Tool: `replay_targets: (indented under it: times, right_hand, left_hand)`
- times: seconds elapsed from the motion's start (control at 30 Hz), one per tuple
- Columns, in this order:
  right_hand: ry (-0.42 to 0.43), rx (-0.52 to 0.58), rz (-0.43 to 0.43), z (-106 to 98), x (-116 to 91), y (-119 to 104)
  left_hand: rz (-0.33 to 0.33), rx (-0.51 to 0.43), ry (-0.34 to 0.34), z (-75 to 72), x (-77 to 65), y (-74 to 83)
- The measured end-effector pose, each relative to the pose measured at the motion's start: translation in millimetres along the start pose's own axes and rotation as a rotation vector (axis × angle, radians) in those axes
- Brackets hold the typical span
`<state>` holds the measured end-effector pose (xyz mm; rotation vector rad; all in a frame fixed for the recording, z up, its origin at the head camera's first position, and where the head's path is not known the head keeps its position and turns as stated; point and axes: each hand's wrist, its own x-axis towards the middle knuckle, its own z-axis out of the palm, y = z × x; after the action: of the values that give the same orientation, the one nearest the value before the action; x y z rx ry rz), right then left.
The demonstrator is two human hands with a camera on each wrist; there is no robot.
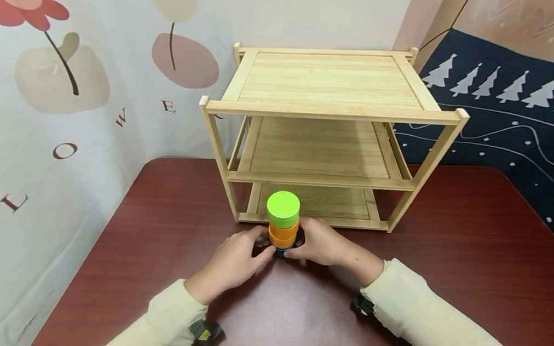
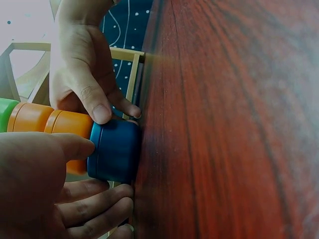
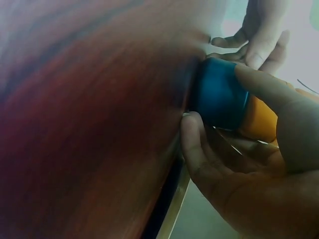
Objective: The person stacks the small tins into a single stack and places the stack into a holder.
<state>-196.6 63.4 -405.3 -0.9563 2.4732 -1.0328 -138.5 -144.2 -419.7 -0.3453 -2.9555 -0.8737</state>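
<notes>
A short upright stack stands on the table before the shelf. Its bottom piece is a dark blue round container (image 2: 118,152) with a band near its top. An orange banded part (image 1: 283,235) rises above it, capped by a bright green round top (image 1: 283,204). My left hand (image 1: 233,260) holds the blue container from the left, thumb at its upper rim, fingers round the far side. From the right, my right hand (image 1: 324,243) grips the same container, thumb on its near face and fingers behind. In the head view, the hands hide most of the blue piece.
A three-tier light wooden shelf (image 1: 332,112) stands right behind the stack. The reddish-brown table (image 1: 446,276) reaches out on both sides. A flower-print cloth (image 1: 79,177) hangs at the left, a dark tree-print cloth (image 1: 499,121) at the right.
</notes>
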Motion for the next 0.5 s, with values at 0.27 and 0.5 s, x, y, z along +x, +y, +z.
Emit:
replay_targets:
  times: [0.27,0.5]
  right_hand:
    - [0.009,-0.016,0.001,2.4,-0.6,0.8]
    - [0.026,-0.050,-0.008,2.6,-1.8,-1.0]
  left_hand:
    - [0.008,-0.024,-0.020,-0.8,1.3,-1.0]
    - [0.027,-0.103,-0.051,-7.3,3.1,-2.1]
